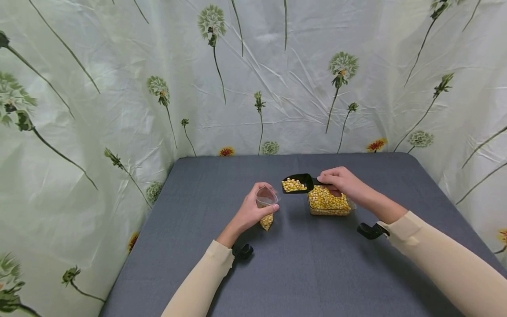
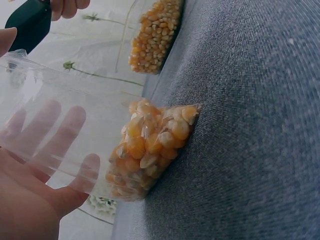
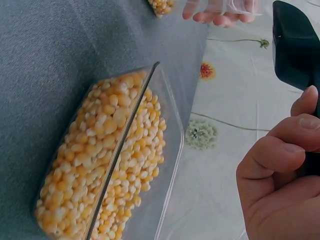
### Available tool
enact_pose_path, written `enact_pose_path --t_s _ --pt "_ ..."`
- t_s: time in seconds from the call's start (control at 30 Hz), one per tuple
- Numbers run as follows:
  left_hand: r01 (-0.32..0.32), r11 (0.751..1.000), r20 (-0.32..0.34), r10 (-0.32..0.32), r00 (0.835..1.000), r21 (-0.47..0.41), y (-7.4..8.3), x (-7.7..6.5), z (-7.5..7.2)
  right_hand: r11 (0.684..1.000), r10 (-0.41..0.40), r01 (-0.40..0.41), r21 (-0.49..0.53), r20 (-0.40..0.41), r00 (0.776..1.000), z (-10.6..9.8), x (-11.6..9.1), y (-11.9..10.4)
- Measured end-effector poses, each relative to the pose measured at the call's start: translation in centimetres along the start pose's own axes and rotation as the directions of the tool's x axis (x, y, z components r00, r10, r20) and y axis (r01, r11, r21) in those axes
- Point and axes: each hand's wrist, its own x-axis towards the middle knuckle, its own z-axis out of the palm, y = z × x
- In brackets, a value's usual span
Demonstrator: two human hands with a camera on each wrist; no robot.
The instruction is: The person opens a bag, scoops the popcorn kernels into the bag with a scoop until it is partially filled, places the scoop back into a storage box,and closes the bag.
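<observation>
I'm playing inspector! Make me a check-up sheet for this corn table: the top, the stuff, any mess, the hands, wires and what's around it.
Surface: gray cloth-like tabletop, looks flat.
Plastic bag: clear, mouth open, corn kernels in the bottom.
Scoop: dark, carrying kernels, level with the bag's mouth in the head view.
Container: clear, open-topped, holding lots of kernels.
Clutter: nothing seen.
Left hand: holds the plastic bag.
Right hand: grips the scoop's handle.
Cables: nothing seen.
Surroundings: whitish curtain with flower prints, behind and at both sides.
</observation>
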Motion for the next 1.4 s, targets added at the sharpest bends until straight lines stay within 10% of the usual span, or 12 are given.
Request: enact_pose_path --t_s 0.43,1.4 --pt "0.034 0.999 -0.015 -0.034 0.999 0.012 -3.2 0.6 0.1 1.0 0.016 -0.016 -0.007 0.023 1.0 1.2 1.5 -0.7" --pt "0.101 0.995 -0.022 -0.101 0.995 0.022 -3.4 0.6 0.2 0.984 -0.025 0.031 -0.174 0.037 0.999 2.8 2.8 -1.0"
